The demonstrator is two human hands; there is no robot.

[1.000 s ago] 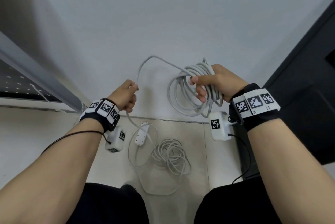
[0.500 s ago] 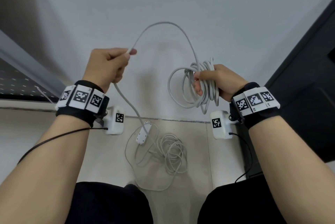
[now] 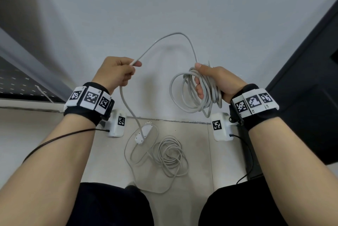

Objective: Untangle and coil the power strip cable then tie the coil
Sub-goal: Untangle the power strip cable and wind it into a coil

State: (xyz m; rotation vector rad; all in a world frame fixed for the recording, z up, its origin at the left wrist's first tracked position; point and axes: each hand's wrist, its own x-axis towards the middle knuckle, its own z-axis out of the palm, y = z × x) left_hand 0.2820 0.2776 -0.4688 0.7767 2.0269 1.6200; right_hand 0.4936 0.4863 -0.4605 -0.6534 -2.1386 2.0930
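My right hand (image 3: pixel 215 81) grips a coil (image 3: pixel 192 94) of several grey cable loops held up in front of the wall. From the coil the grey cable (image 3: pixel 175 35) arches up and left to my left hand (image 3: pixel 117 72), which pinches it between thumb and fingers. Below my left hand the cable hangs down to the floor, passing in front of the white power strip (image 3: pixel 143 132). A loose tangle of cable (image 3: pixel 170 156) lies on the tiles beside the strip.
A white wall (image 3: pixel 164 6) stands straight ahead. A dark cabinet (image 3: pixel 307 83) is at the right, a grey frame with a perforated panel (image 3: pixel 16 77) at the left. Beige floor tiles (image 3: pixel 197 152) lie below, my dark-trousered knees at the bottom edge.
My left hand has risen from low near the floor to chest height, drawing the cable up into a tall arch. The right hand kept hold of the coil, shifting slightly.
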